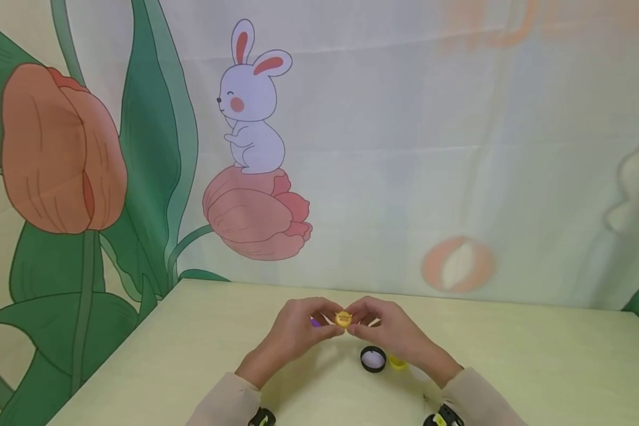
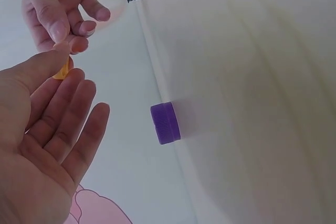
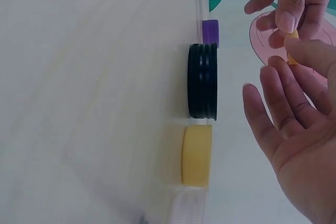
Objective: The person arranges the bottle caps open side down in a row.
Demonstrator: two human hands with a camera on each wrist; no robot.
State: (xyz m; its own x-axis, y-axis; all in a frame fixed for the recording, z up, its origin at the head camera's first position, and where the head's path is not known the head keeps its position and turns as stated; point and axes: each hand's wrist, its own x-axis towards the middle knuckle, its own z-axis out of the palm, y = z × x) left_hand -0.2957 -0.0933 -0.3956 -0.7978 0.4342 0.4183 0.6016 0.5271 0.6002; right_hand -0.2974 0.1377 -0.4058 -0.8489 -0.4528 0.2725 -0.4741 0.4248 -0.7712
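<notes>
A small orange-yellow bottle cap [image 1: 343,320] with printed lettering on its top is held up above the table between both hands. My left hand [image 1: 294,330] pinches its left edge between thumb and fingertips. From the other side, my right hand [image 1: 393,326] pinches the cap too, thumb below and fingers above in the head view. In the left wrist view the orange cap [image 2: 63,71] is partly covered by the fingers. A ridged purple bottle cap [image 2: 165,123] rests on the table; in the head view it shows partly behind the left hand.
On the pale yellow table [image 1: 154,367] a black ring-shaped lid [image 1: 373,368] stands near the right hand. Beside it are a yellow cap [image 3: 197,156] and a whitish ridged cap [image 3: 188,207]. A cloth backdrop [image 1: 373,177] with a rabbit and tulips hangs behind.
</notes>
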